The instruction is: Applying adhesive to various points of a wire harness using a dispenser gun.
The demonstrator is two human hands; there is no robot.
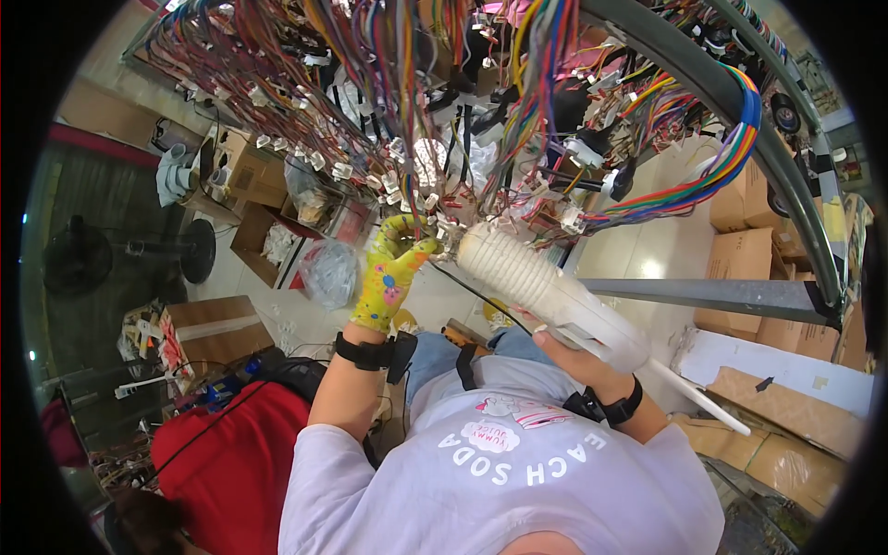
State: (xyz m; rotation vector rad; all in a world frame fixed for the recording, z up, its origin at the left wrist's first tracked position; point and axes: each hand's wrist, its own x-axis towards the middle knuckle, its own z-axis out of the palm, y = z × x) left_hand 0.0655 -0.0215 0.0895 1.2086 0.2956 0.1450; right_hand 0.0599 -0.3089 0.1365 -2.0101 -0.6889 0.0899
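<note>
My left hand (392, 277), in a yellow flowered glove, pinches a cable (418, 227) in a hanging bundle, close to white connectors (450, 229). Its fingertips are closed around the strand. My bare right hand (578, 363) wraps around a white heat gun (536, 273) with a ribbed barrel. The gun's wide end sits just to the right of my gloved fingers, against the connector cluster. A white cord (694, 398) trails from its rear. Below my left fingers, a thin black cable (472, 291) slants down toward my right hand. Part of my right grip is hidden beneath the gun.
Multicoloured wire harnesses (388, 55) hang in front from a grey metal frame (712, 92). Cardboard boxes (740, 264) stack up on the right. A plastic bag (328, 273) and an open box (254, 245) lie at left, by a black fan (83, 254). Someone in red (231, 444) is lower left.
</note>
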